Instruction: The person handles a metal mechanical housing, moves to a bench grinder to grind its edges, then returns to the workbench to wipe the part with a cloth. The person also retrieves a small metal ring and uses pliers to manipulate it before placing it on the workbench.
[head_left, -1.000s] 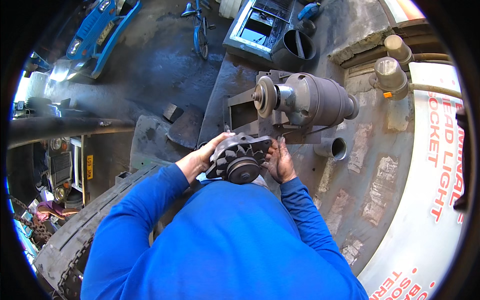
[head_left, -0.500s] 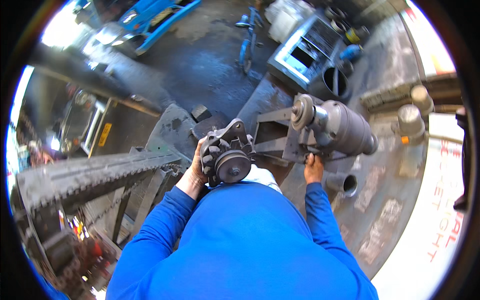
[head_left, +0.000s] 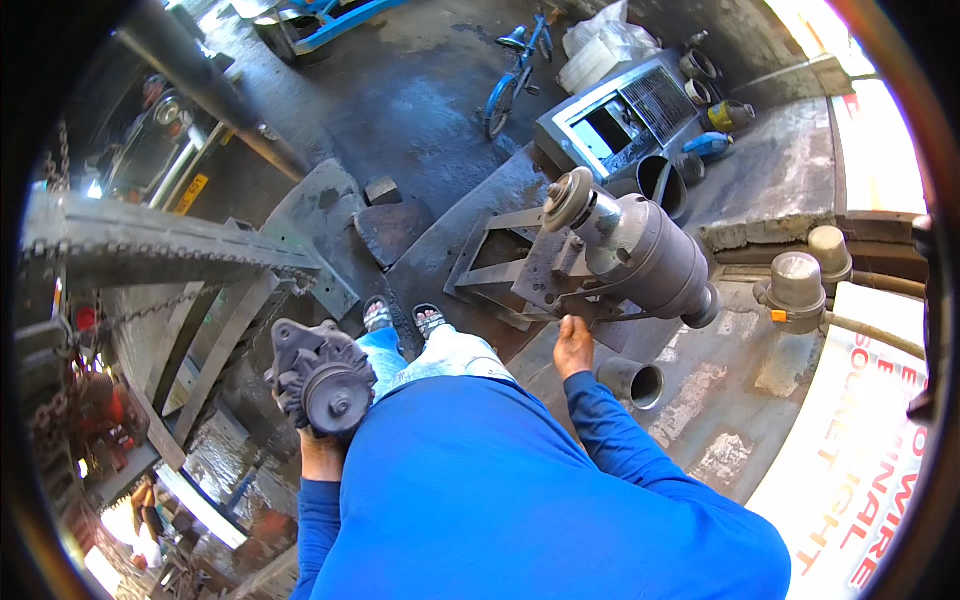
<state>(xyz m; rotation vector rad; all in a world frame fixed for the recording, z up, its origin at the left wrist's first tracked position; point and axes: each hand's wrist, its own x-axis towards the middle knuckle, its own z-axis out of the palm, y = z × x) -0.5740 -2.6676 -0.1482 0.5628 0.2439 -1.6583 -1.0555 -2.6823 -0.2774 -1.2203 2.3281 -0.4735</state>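
Note:
A dark, greasy alternator [head_left: 322,376] with a round pulley and a mounting lug sits in my left hand [head_left: 320,445], which is closed around its far side and underside. It is beside my waist, left of my legs. On the right stands a grey electric motor [head_left: 655,255] with a pulley wheel [head_left: 568,198] on its shaft, mounted on a metal stand [head_left: 540,275]. My right hand [head_left: 573,347] is at the lower edge of the motor's mounting plate. Its fingers are bunched and partly hidden, so whether it touches the plate or holds anything is unclear.
A steel beam with a chain [head_left: 190,243] runs along the left. An open pipe [head_left: 632,382] lies by my right forearm. Ahead are a metal cabinet [head_left: 620,118], a black bucket [head_left: 662,185] and a small blue bicycle [head_left: 515,82]. Two capped metal cylinders [head_left: 797,290] stand at right.
My left hand has carried the alternator left and down from in front of my body, uncovering my feet. The whole view has shifted. My right hand remains near the motor stand.

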